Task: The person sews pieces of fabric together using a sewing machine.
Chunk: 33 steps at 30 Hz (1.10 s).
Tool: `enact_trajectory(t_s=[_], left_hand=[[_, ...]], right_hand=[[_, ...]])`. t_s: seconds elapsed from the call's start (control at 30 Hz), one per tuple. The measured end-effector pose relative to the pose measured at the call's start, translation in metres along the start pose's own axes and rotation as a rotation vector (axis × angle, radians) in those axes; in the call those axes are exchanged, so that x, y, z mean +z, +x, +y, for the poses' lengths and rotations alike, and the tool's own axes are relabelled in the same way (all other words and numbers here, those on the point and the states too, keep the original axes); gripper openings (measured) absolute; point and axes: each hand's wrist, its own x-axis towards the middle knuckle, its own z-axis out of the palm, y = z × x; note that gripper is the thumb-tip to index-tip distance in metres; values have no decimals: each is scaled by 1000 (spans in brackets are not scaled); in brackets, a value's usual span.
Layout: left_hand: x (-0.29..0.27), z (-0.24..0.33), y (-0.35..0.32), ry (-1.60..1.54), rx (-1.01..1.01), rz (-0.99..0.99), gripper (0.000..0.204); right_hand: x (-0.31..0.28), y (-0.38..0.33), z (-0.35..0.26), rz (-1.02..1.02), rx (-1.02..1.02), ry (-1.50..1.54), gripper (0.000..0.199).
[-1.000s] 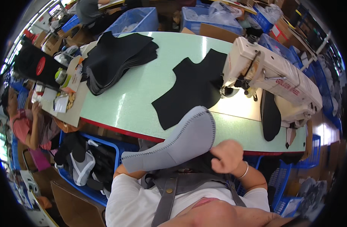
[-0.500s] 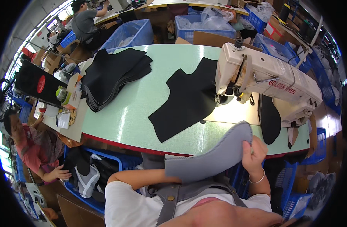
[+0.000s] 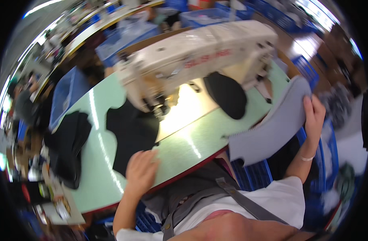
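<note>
We pinch the grey panel [image 3: 268, 128] by its edge in our right hand [image 3: 314, 114], and its far end, left of that grip, could in our judgement swing or snag on the table [image 3: 180, 156] if the one-sided hold slackens. Its long axis slants from the rounded end, pointing up and away beside the grip, down-left to the narrower end. Well left of the grip, our left hand [image 3: 141, 170] looks empty, fingers loose, near the black panel [image 3: 129, 128]; contact we cannot tell.

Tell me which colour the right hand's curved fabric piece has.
The curved fabric piece is light bluish grey, clearest in the head view.
</note>
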Motion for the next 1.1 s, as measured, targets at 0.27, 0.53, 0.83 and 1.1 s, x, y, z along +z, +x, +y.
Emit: enact_trajectory(t_s=[0.27, 0.53, 0.83, 1.1], left_hand=[[-27, -37, -29, 173, -230, -129, 34], [-33, -34, -34, 180, -219, -208, 35], [-74, -51, -37, -112, -324, -643, 87], [-61, -68, -34, 38, -168, -785, 78]], right_hand=[[-97, 39, 75, 1124, -110, -370, 42], [-40, 75, 203, 466, 119, -909, 25], [105, 29, 64, -220, -684, -295, 34], [219, 22, -58, -595, -1173, 91, 17]])
